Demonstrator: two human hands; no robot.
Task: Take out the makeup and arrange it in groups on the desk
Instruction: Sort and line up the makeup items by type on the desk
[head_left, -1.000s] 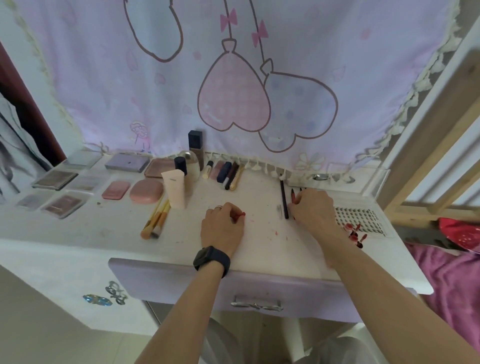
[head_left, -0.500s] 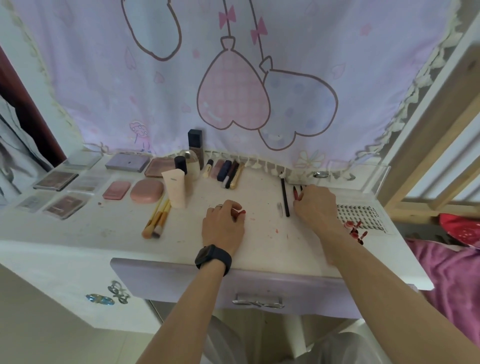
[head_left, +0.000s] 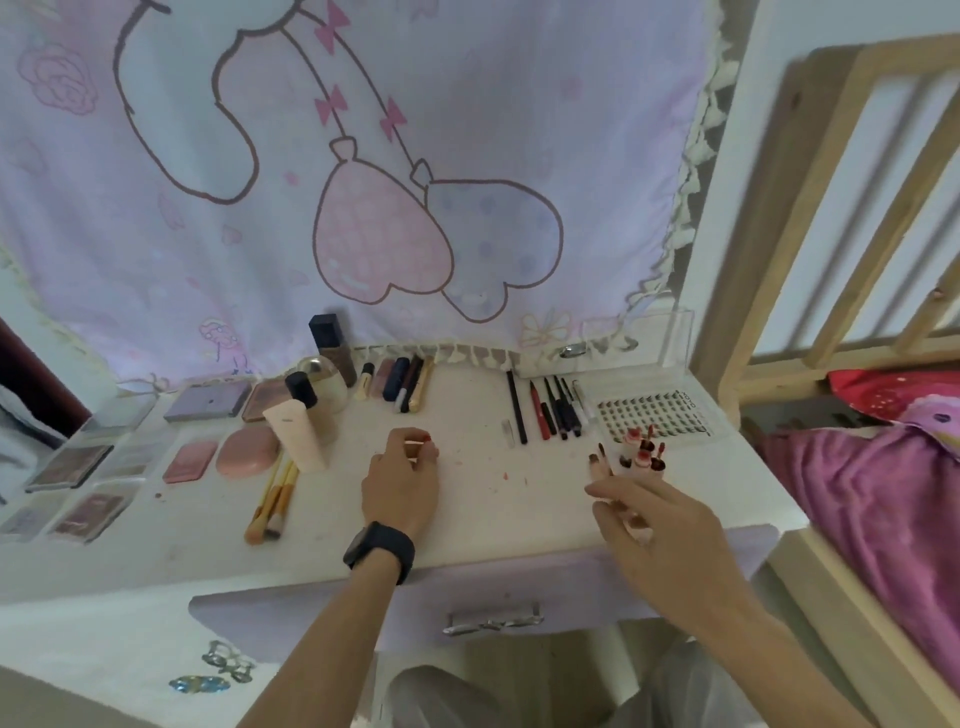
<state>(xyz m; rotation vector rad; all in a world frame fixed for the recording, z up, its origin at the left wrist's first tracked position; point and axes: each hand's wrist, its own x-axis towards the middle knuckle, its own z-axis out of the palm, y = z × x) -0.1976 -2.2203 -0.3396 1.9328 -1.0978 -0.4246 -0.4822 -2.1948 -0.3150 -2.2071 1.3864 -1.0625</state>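
Observation:
On the white desk (head_left: 509, 525) my left hand (head_left: 400, 486) rests mid-desk, fingers closed on a small red-tipped lip stick (head_left: 420, 441). My right hand (head_left: 662, 527) hovers at the desk's front right, fingers spread over small pink tubes; whether it grips one is unclear. Just beyond its fingertips stand several red lip glosses (head_left: 643, 453). A row of black and red pencils (head_left: 555, 410) lies behind them, beside a long black pencil (head_left: 517, 405) and a lash tray (head_left: 655, 415).
Palettes (head_left: 70, 467), pink compacts (head_left: 247, 453), a cream tube (head_left: 297, 435), bottles (head_left: 332, 348), lipsticks and mascaras (head_left: 400, 385) and brushes (head_left: 272, 499) fill the left and back. The lilac drawer front (head_left: 545, 582) is below. A bed with a pink blanket (head_left: 862, 519) lies to the right.
My right hand has drawn back from the pencils toward the front right, by the lip glosses, uncovering the pencil row. My left hand has stayed put. The view has tilted.

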